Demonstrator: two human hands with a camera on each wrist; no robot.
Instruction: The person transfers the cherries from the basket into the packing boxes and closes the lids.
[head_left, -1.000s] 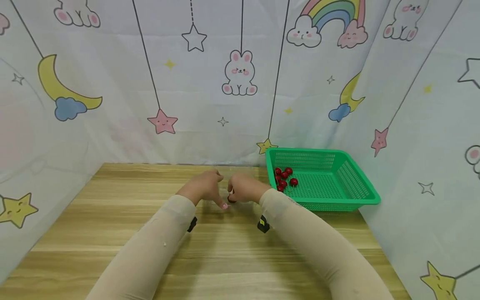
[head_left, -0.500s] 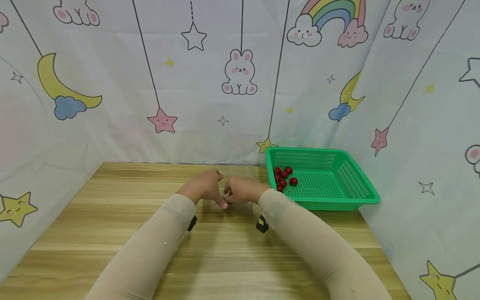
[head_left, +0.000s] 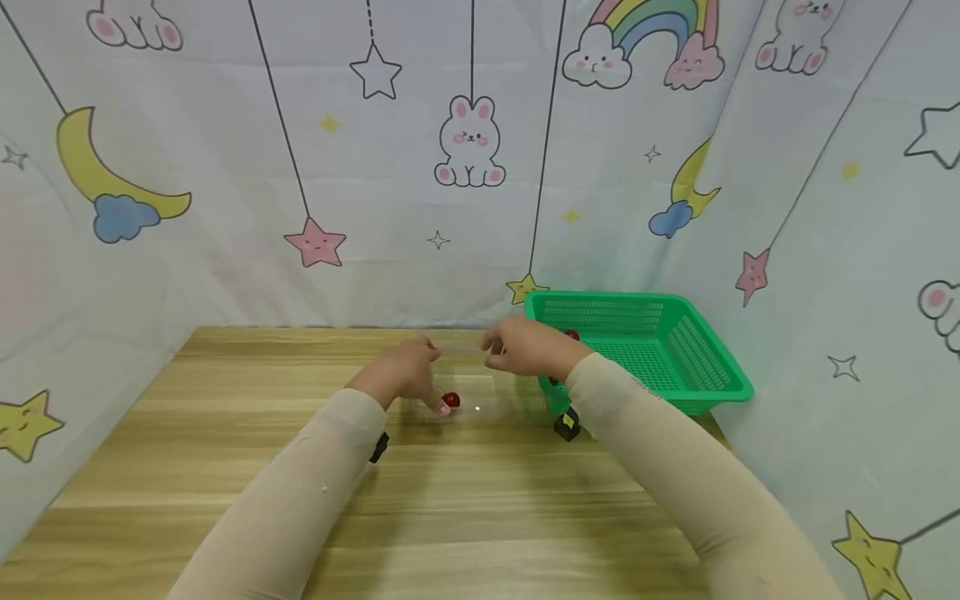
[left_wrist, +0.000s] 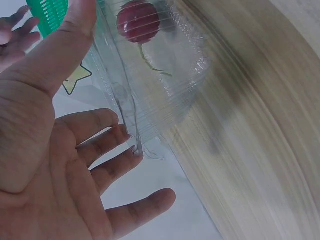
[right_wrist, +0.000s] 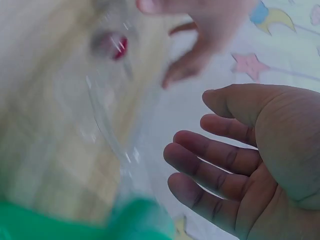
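A clear plastic box (head_left: 491,404) lies on the table, with one red cherry (head_left: 452,400) inside near its left end. In the left wrist view the cherry's green stem (left_wrist: 145,59) shows through the ribbed plastic. My left hand (head_left: 401,373) reaches over the box's left end, thumb near the cherry and loosely straight fingers right at the rim. Above the right part of the box and beside the green basket (head_left: 708,350), my right hand (head_left: 534,346) holds nothing, its fingers loosely bent, as the right wrist view also shows.
Two cherries (head_left: 572,335) show at the left side of the basket; my right hand and forearm hide that side's contents. A white patterned cloth (head_left: 375,283) rises behind the wooden table (head_left: 262,417) and along its sides.
My right hand has risen out of the box and moved right toward the basket, leaving the cherry in the box. The left hand stays at the box's left end.
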